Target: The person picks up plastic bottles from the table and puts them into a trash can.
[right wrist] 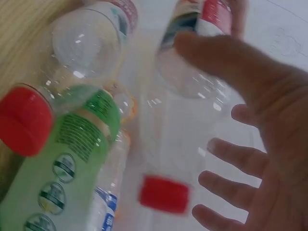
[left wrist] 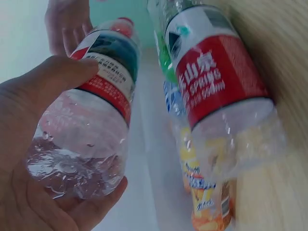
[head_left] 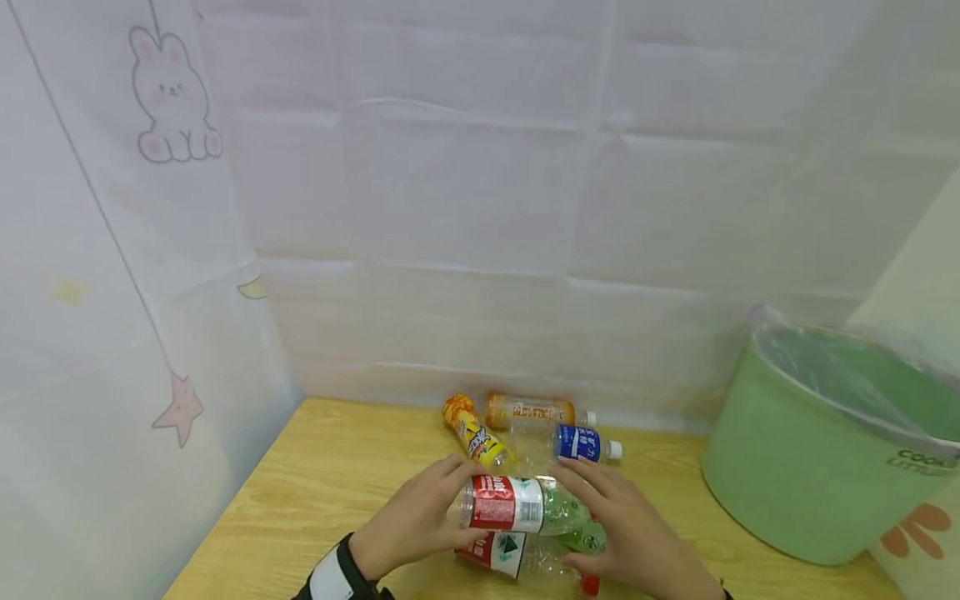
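Lower centre of the frame, your left hand (head_left: 423,515): thumb and fingers curled round the base end of a red-labelled bottle (head_left: 506,503), held crosswise above the wooden table (head_left: 300,483), presumably by the base to leave its red-capped neck end free. Behind, a yellow-wrapped bottle (head_left: 474,433), on its side; beneath, a second red-labelled bottle (head_left: 491,552), lying likewise. Next, an orange-labelled bottle (head_left: 528,410) and a blue-labelled bottle (head_left: 577,443), laid flat, perhaps because empties topple easily. A green bottle (head_left: 588,537), partly hidden. Your right hand (head_left: 630,525): fingers spread, thumb overlapping the held bottle; contact is hard to judge through blur. Far right, a green bin (head_left: 795,458), its clear liner (head_left: 847,375) draped over the rim, likely to stay put.
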Demonstrator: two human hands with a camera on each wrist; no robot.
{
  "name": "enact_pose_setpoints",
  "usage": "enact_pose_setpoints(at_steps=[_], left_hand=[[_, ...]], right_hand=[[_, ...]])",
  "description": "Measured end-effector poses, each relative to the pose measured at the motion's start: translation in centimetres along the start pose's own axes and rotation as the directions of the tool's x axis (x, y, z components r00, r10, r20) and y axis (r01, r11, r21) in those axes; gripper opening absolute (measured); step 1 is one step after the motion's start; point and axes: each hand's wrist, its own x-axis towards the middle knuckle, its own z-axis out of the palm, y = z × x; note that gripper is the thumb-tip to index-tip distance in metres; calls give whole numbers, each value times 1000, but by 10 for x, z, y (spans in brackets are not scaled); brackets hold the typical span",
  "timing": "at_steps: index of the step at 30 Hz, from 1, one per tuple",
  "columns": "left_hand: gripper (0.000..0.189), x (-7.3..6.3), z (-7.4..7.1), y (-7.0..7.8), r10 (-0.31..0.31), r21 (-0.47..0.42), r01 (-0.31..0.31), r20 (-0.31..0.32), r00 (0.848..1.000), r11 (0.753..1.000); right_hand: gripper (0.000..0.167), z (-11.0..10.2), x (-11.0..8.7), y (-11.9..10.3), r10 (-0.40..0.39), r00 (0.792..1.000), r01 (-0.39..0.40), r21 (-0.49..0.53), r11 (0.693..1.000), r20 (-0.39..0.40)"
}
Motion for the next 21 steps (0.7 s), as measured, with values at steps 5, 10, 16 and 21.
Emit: enact_pose_setpoints(at_steps=[5, 10, 16, 21], left_hand=[[61, 3, 11, 3, 3, -64, -4, -24, 1000, 998], [63, 1, 15, 2, 1, -80, -3, -15, 1000, 997], [65, -2, 14, 1, -23, -63, 23, 11, 1000, 998], [66, -3, 12, 2, -41, -33, 42, 21, 999, 999]], right_hand=[[95, 11, 2, -2, -19, 999, 18, -21, 1000, -39], [90, 17, 1, -1, 4, 999, -4, -7, 1000, -32], [92, 21, 1, 1, -9, 999, 8, -15, 1000, -46], [90, 21, 1, -1, 22, 999, -22, -5, 1000, -25]])
